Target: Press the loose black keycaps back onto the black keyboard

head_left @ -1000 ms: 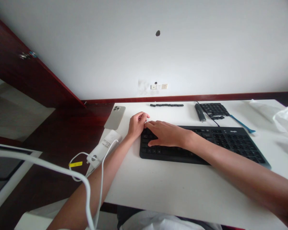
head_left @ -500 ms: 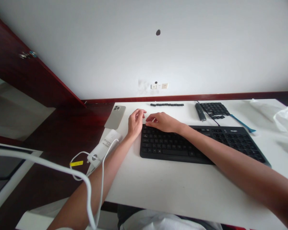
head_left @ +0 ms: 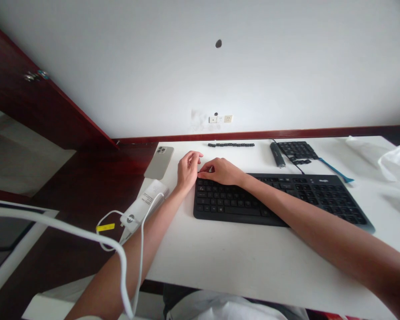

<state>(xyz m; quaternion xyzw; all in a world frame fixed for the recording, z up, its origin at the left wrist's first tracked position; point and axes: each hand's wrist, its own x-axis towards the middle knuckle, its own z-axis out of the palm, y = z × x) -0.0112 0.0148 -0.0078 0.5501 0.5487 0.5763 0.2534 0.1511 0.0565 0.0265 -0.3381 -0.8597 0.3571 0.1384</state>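
Note:
A black keyboard (head_left: 240, 211) lies across the white desk in front of me. My left hand (head_left: 188, 169) rests on its edge by the keyboard's upper left corner, fingers loosely curled and nothing visible in them. Right beside it, my right hand (head_left: 222, 171) reaches over the top rows from the right. Its thumb and forefinger come together at the upper left corner key; whatever is between the tips is too small or hidden to make out. Beyond the hands, a row of loose black keycaps (head_left: 231, 145) lines the desk's far side.
A phone (head_left: 159, 162) lies at the desk's left, with a white power bank-like block (head_left: 145, 204) and white cable (head_left: 120, 253) nearer me. Behind the keyboard are a dark cylindrical tool (head_left: 277, 154), grouped keycaps (head_left: 295, 150) and a blue stick (head_left: 336, 170). White plastic (head_left: 398, 164) sits right.
My right hand has shifted slightly left toward the keyboard's corner, its thumb and forefinger drawing closer together. My left hand has hardly moved.

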